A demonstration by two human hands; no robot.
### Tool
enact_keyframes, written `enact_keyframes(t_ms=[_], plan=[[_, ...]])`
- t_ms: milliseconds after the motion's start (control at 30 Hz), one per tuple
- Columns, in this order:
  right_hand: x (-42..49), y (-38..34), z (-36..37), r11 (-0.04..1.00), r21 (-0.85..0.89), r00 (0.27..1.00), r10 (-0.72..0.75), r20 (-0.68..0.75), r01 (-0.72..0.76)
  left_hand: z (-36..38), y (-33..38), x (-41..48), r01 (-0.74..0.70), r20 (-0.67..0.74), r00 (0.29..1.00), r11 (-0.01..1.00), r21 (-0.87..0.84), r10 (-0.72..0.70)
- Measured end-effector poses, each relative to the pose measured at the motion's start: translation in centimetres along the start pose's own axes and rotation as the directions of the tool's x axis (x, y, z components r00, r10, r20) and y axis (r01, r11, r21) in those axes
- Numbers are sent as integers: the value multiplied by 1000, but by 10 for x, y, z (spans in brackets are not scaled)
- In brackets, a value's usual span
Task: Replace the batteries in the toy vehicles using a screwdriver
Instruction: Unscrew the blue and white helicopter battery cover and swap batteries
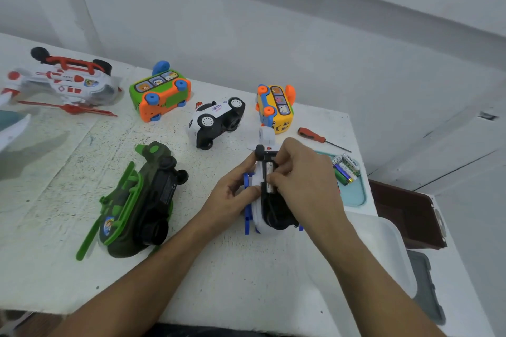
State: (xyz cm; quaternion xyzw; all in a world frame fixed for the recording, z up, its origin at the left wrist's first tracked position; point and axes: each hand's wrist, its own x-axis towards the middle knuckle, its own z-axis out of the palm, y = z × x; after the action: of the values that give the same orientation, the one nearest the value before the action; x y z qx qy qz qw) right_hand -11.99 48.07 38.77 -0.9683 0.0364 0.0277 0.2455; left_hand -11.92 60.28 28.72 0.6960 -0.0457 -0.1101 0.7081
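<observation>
A white and blue toy helicopter (269,216) lies belly-up at the table's front middle, its black battery bay open. My left hand (232,194) grips its left side. My right hand (304,175) covers the bay from the right, fingertips pinching a silver battery (269,169) that sits in the slot. The orange-handled screwdriver (319,139) lies loose on the table behind my right hand. Several spare batteries (345,169) rest in a pale blue tray (356,197) at the right.
Overturned toys lie around: green camouflage helicopter (142,200), police car (216,123), green-orange bus (160,93), yellow bus (276,107), red-white helicopter (65,82). A white bin (388,249) stands at the table's right front, a brown box (408,213) beyond it.
</observation>
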Motion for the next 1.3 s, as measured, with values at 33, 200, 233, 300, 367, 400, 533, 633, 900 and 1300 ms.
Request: enact_keyframes(t_ms=[33,200,233,300,367,400,533,633,900,1300], plan=[[-1,3,-1,997,77,1000,12,-14,-11,0,-1,0,-4,1,1000,1000,0,4],[16,28,-25,742,661,994,83,75,-112,0,0,1,-19,0,1000,1000,-16,19],[26,38,-29,672,727,990,110,87,-139,0,0,1,-20,7,1000,1000,-24,20],[47,61,-32,669,724,981,185,54,-166,0,1,0,-21,15,1000,999,-38,22],[69,83,-28,850,496,978,207,-3,-178,0,2,-1,-29,17,999,998,-51,30],[77,91,-24,927,333,982,188,-11,-174,0,3,-1,-32,19,999,998,-60,34],[95,101,-6,993,-27,993,112,29,-111,0,2,-2,-62,15,998,994,-88,63],[104,101,1,991,-103,995,95,43,-90,0,2,-2,-67,12,998,993,-102,68],[115,99,7,981,-182,993,77,86,-61,1,6,-5,-41,9,999,994,-105,42],[116,95,7,991,-120,982,-32,188,56,0,6,-4,-15,7,1000,996,-85,16]])
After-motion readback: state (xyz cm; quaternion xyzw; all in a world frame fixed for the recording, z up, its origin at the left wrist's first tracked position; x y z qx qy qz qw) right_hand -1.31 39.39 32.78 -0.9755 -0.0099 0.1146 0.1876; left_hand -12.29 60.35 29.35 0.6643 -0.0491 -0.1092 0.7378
